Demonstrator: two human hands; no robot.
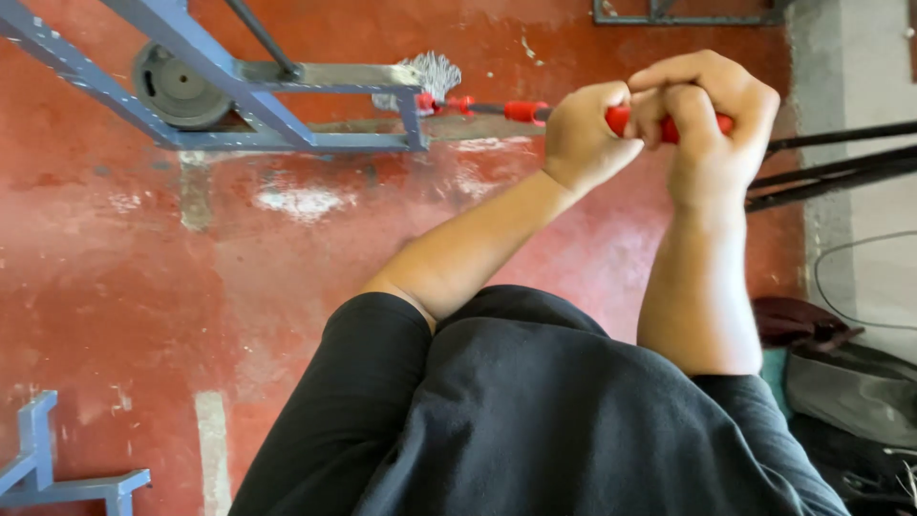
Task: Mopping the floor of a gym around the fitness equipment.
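Red floor; both hands [659, 124] grip one red-handled brush [497, 108], seemingly wire.

No package, label, sign or screen appears anywhere in my view, neither near my hands nor on the floor.

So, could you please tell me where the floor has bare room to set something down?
The red floor lies bare between the blue-grey frame above and the small frame piece at bottom left. The right edge is crowded with dark bags and black bars. Both hands grip the red-handled brush by the frame.
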